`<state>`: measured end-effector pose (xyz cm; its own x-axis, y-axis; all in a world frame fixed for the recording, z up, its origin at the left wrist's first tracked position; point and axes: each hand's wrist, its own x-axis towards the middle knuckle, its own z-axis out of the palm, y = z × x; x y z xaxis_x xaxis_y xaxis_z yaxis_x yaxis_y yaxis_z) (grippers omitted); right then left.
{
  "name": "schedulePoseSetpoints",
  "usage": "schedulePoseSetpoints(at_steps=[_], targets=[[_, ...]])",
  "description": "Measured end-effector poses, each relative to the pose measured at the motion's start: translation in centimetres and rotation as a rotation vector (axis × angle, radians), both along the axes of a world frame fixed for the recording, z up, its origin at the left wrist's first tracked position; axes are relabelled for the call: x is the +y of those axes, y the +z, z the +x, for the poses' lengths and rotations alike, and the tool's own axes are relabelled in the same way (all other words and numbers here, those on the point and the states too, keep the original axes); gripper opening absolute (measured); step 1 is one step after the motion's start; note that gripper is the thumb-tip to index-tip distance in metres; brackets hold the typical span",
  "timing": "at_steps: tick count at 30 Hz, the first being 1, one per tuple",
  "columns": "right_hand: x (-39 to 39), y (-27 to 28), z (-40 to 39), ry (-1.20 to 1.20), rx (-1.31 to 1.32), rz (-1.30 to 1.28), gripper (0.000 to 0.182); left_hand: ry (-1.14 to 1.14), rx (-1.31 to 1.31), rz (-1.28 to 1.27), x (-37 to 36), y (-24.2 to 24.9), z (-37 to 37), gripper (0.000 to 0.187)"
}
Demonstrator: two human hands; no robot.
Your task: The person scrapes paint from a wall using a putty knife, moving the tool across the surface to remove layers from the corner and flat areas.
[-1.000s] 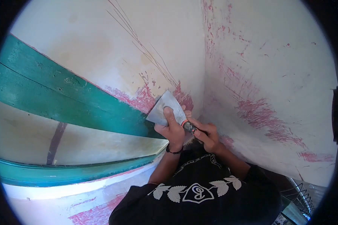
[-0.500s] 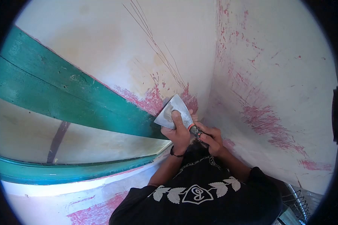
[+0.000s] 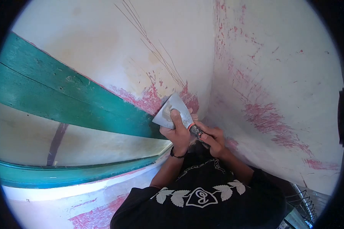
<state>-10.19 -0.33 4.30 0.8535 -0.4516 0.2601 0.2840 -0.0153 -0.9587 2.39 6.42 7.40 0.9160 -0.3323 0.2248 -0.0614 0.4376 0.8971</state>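
Observation:
A wide metal scraper blade [image 3: 171, 108] lies flat against the white wall, over a patch of pink paint [image 3: 149, 100] near the room corner. My left hand [image 3: 176, 131] presses its fingers on the blade's face. My right hand [image 3: 214, 140] grips the scraper's dark handle [image 3: 197, 131], which has an orange band. The blade's edge sits just above the green window frame [image 3: 76, 103].
Two white walls meet at a corner [image 3: 212, 72], both streaked with pink where paint is scraped. The green frame surrounds a glass pane [image 3: 84, 143]. A wire fan guard [image 3: 305, 200] shows at the lower right. My black printed shirt fills the bottom.
The scraper and both hands shifted slightly right and down half a second ago, then came back left and up along the pink patch.

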Motion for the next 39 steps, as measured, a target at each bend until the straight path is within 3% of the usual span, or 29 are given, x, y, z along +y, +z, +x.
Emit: schedulePoseSetpoints(at_steps=[7,9,17,20,23,28,36,39], targets=[[-0.3,2.3,1.3,-0.016,-0.077,0.026,0.049,0.001,-0.117,-0.008,-1.3,2.5,1.5,0.037],[-0.6,2.4,1.4,-0.027,-0.102,-0.009,0.049,0.008,-0.039,-0.043,-1.6,2.5,1.0,0.037],[-0.1,-0.8,0.4,-0.065,-0.039,-0.044,0.052,0.045,0.007,0.014,-0.3,-0.9,-0.2,0.037],[0.3,-0.6,0.6,-0.054,-0.008,0.092,0.051,0.062,0.006,0.012,-0.6,-0.9,0.0,0.035],[0.5,-1.3,0.7,-0.050,-0.076,0.018,0.050,0.054,-0.010,0.020,-0.4,0.1,-0.3,0.033],[2.9,-1.4,0.5,0.014,-0.001,0.344,0.051,0.033,-0.092,0.127,0.8,1.7,0.1,0.031],[2.5,-0.8,0.9,-0.063,-0.131,0.082,0.048,-0.003,-0.066,0.018,0.8,0.6,0.3,0.030],[1.1,1.2,1.7,-0.053,-0.170,0.081,0.048,0.197,-0.300,0.090,-0.9,0.3,2.5,0.029]])
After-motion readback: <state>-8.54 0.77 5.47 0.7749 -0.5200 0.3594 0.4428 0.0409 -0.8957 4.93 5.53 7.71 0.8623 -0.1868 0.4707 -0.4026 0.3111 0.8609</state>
